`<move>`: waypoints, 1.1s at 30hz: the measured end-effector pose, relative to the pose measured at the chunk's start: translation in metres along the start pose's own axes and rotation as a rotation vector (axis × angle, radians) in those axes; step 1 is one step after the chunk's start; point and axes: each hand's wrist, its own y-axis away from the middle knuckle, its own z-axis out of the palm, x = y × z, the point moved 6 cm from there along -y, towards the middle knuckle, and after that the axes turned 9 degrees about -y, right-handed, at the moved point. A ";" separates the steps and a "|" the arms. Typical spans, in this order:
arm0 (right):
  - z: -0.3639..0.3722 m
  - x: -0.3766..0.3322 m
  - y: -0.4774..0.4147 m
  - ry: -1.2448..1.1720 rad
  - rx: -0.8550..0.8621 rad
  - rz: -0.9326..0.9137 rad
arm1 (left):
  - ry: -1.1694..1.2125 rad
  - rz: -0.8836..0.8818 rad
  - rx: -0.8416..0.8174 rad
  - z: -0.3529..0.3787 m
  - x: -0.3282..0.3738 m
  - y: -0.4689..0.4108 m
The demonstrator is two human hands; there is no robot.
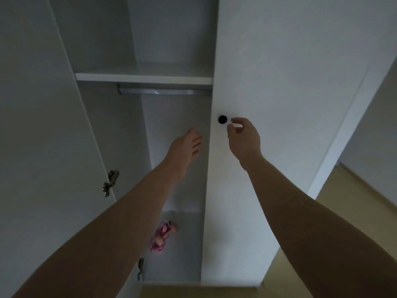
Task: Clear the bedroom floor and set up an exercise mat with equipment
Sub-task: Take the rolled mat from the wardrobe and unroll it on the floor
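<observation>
I face an open white wardrobe. My left hand reaches into its opening with straight fingers, close to the edge of the right door, and holds nothing. My right hand hovers just right of the door's round black knob, thumb and forefinger loosely curved and apart from it. A pink bundle, perhaps a skipping rope, lies on the wardrobe floor below my left forearm.
The left door stands swung open, with metal hinges on the side panel. A shelf and a hanging rail cross the top of the compartment. Yellowish wooden floor shows at the right and bottom.
</observation>
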 end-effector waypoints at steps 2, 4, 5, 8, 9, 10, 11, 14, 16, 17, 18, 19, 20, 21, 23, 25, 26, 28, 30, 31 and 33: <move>0.006 -0.006 -0.005 0.053 -0.032 -0.047 | -0.008 0.028 0.006 -0.001 0.003 0.001; 0.015 -0.012 -0.008 0.096 -0.059 -0.084 | -0.013 0.038 0.000 -0.005 0.004 0.004; 0.018 -0.015 -0.009 0.092 -0.058 -0.085 | -0.017 0.035 -0.010 -0.006 0.003 0.006; 0.021 -0.019 -0.012 0.100 -0.026 -0.086 | -0.047 0.037 -0.041 -0.010 0.000 0.011; 0.021 -0.021 -0.013 0.146 -0.030 -0.097 | -0.051 0.044 -0.044 -0.010 0.001 0.012; 0.022 -0.022 -0.012 0.183 -0.032 -0.103 | -0.057 0.050 -0.046 -0.011 0.003 0.013; 0.020 -0.023 -0.010 0.214 -0.033 -0.102 | -0.058 0.057 -0.044 -0.011 0.006 0.014; 0.010 -0.026 0.004 0.253 0.022 -0.121 | -0.082 0.081 -0.066 -0.006 0.009 0.013; 0.000 -0.024 0.022 0.185 0.082 -0.126 | -0.082 0.098 -0.087 0.000 0.011 0.012; -0.005 -0.023 0.032 0.146 0.112 -0.131 | -0.069 0.109 -0.102 0.004 0.011 0.012; -0.010 -0.023 0.043 0.110 0.135 -0.134 | -0.052 0.120 -0.118 0.009 0.012 0.013; -0.016 -0.022 0.054 0.067 0.158 -0.128 | -0.041 0.128 -0.147 0.015 0.014 0.016; -0.024 -0.020 0.065 0.020 0.180 -0.113 | -0.033 0.131 -0.188 0.024 0.014 0.019; -0.030 -0.021 0.074 -0.031 0.190 -0.099 | -0.014 0.138 -0.226 0.031 0.014 0.022; -0.043 -0.024 0.090 -0.100 0.198 -0.081 | 0.040 0.136 -0.295 0.046 0.012 0.028; -0.055 -0.028 0.103 -0.137 0.214 -0.069 | 0.066 0.138 -0.334 0.055 0.010 0.034; -0.061 -0.030 0.110 -0.154 0.230 -0.062 | 0.071 0.141 -0.345 0.058 0.009 0.038; -0.073 -0.033 0.121 -0.179 0.267 -0.053 | 0.086 0.128 -0.375 0.065 0.006 0.045; -0.085 -0.034 0.132 -0.202 0.308 -0.055 | 0.076 0.117 -0.419 0.073 0.004 0.054; -0.092 -0.033 0.139 -0.213 0.330 -0.060 | 0.065 0.116 -0.444 0.079 0.004 0.059; -0.104 -0.031 0.151 -0.224 0.372 -0.080 | 0.038 0.123 -0.482 0.089 0.006 0.069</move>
